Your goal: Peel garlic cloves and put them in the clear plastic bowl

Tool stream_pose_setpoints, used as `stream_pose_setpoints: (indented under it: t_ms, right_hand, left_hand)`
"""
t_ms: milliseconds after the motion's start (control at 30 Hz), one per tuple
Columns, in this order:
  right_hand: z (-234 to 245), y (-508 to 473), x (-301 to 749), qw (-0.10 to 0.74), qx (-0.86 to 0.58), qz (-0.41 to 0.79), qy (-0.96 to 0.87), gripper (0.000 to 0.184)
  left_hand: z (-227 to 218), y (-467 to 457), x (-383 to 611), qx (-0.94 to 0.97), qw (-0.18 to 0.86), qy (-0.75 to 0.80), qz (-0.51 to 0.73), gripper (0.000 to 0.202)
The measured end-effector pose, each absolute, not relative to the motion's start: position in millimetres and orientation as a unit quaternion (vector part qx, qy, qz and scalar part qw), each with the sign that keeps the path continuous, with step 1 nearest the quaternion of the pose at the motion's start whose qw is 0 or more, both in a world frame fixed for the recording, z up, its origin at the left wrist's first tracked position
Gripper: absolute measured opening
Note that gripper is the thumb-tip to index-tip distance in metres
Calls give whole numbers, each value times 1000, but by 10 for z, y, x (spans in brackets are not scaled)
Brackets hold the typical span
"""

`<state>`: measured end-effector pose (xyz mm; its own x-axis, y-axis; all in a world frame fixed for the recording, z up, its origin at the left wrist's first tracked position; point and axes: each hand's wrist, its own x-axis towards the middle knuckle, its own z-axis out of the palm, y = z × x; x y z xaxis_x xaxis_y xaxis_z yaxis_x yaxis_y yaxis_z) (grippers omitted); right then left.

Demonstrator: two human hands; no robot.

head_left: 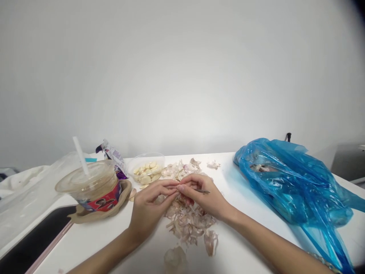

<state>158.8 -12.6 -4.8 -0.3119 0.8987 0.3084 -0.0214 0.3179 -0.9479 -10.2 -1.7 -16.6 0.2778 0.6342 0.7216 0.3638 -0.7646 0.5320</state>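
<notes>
My left hand and my right hand meet at their fingertips over a heap of papery garlic skins. The left fingers are pinched together; whatever lies between them is hidden by the fingertips. A thin metal tool sticks out from my closed right hand, its other end out of sight. Just behind my left hand stands a clear plastic bowl with several peeled garlic cloves in it. An unpeeled clove rests on the table beside my left hand.
To the left, a lidded drink cup with a white straw sits in a cardboard holder, near a purple wrapper and a black flat device. A blue plastic bag fills the right side of the white table.
</notes>
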Motion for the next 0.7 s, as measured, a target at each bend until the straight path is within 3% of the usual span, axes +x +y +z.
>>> stream_pose_setpoints:
  t_ms: [233, 400, 567, 700]
  right_hand:
    - [-43, -146, 1597, 508, -355, 442, -648, 17]
    - [-37, -177, 1621, 527, -383, 383, -655, 18]
    - [-46, -214, 1663, 603, -377, 189, -678, 15]
    - [-51, -229, 1700, 609, -318, 27, -727, 16]
  left_hand:
    - [9, -2, -111, 801, 49, 330, 497, 23]
    - [145, -240, -336, 803, -1, 373, 465, 21]
    - [-128, -742, -547, 902, -15, 284, 326, 28]
    - [-311, -965, -500, 945, 0, 239, 223, 25]
